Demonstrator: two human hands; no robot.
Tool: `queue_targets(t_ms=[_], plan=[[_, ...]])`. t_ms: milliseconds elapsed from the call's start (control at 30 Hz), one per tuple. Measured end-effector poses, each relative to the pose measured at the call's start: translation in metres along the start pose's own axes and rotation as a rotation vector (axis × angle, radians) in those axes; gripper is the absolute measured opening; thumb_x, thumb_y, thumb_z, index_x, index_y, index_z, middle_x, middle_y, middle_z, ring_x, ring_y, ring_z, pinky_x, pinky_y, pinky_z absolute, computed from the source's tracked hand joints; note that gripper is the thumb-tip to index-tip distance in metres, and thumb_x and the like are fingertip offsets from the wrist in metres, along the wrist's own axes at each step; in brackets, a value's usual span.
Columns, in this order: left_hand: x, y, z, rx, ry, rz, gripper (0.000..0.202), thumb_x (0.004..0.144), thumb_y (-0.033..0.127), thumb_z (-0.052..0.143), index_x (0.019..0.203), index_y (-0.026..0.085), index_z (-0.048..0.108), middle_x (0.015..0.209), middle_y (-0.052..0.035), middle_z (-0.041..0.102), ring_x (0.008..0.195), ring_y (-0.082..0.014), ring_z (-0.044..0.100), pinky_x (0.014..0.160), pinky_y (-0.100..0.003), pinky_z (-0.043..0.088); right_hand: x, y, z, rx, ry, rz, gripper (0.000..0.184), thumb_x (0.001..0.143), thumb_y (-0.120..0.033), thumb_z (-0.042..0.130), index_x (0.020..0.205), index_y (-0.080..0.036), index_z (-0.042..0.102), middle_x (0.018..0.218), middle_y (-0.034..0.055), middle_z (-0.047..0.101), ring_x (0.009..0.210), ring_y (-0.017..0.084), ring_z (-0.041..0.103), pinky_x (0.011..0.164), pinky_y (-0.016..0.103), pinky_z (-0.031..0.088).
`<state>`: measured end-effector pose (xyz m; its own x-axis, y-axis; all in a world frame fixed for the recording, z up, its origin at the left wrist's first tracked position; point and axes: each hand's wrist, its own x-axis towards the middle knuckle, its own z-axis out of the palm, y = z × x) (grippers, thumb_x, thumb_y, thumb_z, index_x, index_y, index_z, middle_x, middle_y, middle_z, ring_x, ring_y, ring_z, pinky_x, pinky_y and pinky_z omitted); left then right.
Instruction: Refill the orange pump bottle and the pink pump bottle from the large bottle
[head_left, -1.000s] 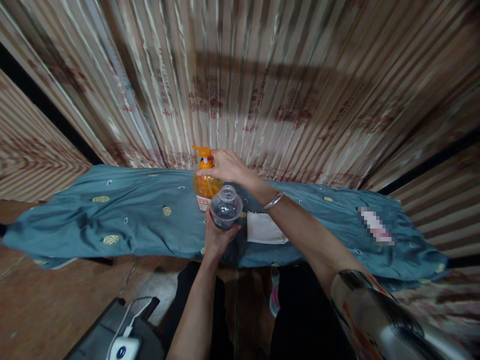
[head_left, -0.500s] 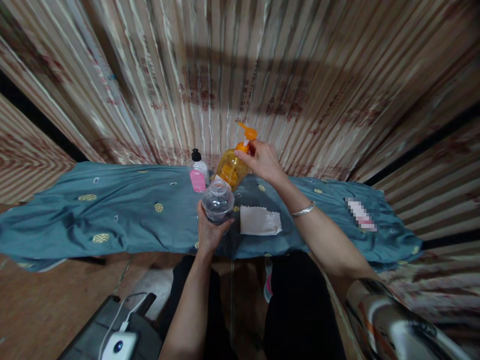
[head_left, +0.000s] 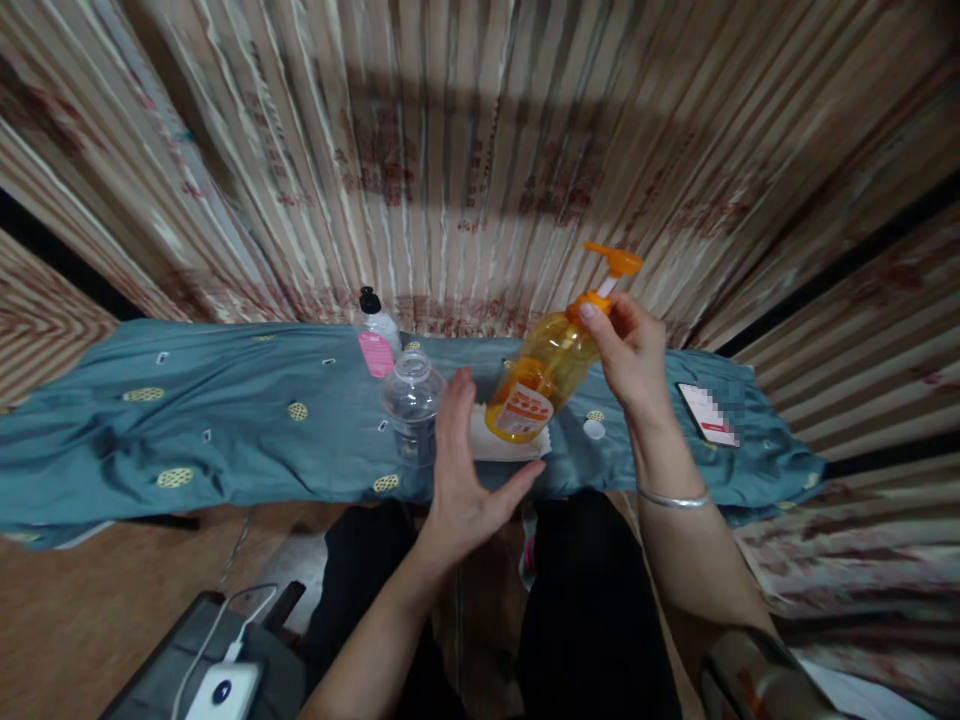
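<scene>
Orange pump bottle (head_left: 544, 370) mid-counter (head_left: 225, 400), tilted, head toward the right end, base over the white cloth (head_left: 495, 448) by the near edge; contact underneath can't be told. Right hand (head_left: 634, 345): fingers pinching the bottle's collar, below the spout. Left hand (head_left: 469, 480): fingers spread, thumb apart, holding nothing, just beside the base. Handling, my judgement: a collar pinch alone lets the heavy end swing; best cup the base with the left palm and keep clear of the pump head. Clear bottle (head_left: 412, 400) upright just left of that hand, easily knocked. Pink-labelled bottle (head_left: 378, 340) toward the far edge; phone (head_left: 701, 410) near the right end.
</scene>
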<state>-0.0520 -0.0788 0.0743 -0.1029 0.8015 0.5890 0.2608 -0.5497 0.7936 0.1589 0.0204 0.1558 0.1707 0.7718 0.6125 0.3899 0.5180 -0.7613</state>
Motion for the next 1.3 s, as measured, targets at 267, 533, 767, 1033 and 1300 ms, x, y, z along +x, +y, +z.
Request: queue_targets(t_ms=[267,533,767,1033,1300], plan=[[0.022,-0.047,0.054,-0.233,-0.292,-0.393,0.124,0.052,0.033,0.103,0.158,0.023,0.039,0.152,-0.0172,0.06,0.134,-0.0374,0.065,0.118,-0.055,0.05,-0.028,-0.007,0.007,0.228,-0.042,0.158,0.047,0.076,-0.074,0.08,0.089,-0.029,0.073,0.084,0.0012,0.076,0.081,0.021,0.07,0.075,0.032,0.057],[-0.001,-0.055,0.049,-0.274,-0.324,-0.534,0.076,0.059,0.028,0.097,0.127,0.019,0.062,0.123,-0.01,0.077,0.117,-0.0309,0.074,0.111,-0.048,0.057,-0.037,0.009,0.029,0.261,-0.137,0.315,0.044,0.063,-0.061,0.094,0.08,-0.026,0.073,0.073,-0.0028,0.072,0.064,0.016,0.063,0.061,0.029,0.052],[-0.009,-0.057,0.037,-0.375,-0.377,-0.638,0.071,0.057,0.029,0.098,0.119,0.021,0.065,0.116,-0.0066,0.079,0.11,-0.0292,0.076,0.102,-0.043,0.061,-0.042,0.012,0.03,0.287,-0.223,0.415,0.042,0.068,-0.065,0.09,0.074,-0.026,0.077,0.072,-0.0002,0.074,0.062,0.017,0.064,0.058,0.029,0.051],[-0.011,-0.045,0.036,-0.519,-0.449,-0.776,0.068,0.051,0.034,0.099,0.11,0.021,0.067,0.108,-0.0066,0.08,0.103,-0.0288,0.077,0.093,-0.042,0.062,-0.045,0.028,0.023,0.398,-0.257,0.521,0.042,0.064,-0.063,0.093,0.078,-0.027,0.076,0.079,0.0026,0.081,0.079,0.024,0.077,0.076,0.035,0.061],[-0.014,-0.034,0.043,-0.706,-0.564,-0.919,0.069,0.046,0.044,0.102,0.101,0.019,0.069,0.092,-0.0034,0.08,0.085,-0.0249,0.078,0.08,-0.037,0.063,-0.044,0.034,0.012,0.536,-0.369,0.623,0.054,0.059,-0.071,0.089,0.088,-0.027,0.077,0.091,0.0075,0.085,0.093,0.033,0.082,0.086,0.047,0.064]])
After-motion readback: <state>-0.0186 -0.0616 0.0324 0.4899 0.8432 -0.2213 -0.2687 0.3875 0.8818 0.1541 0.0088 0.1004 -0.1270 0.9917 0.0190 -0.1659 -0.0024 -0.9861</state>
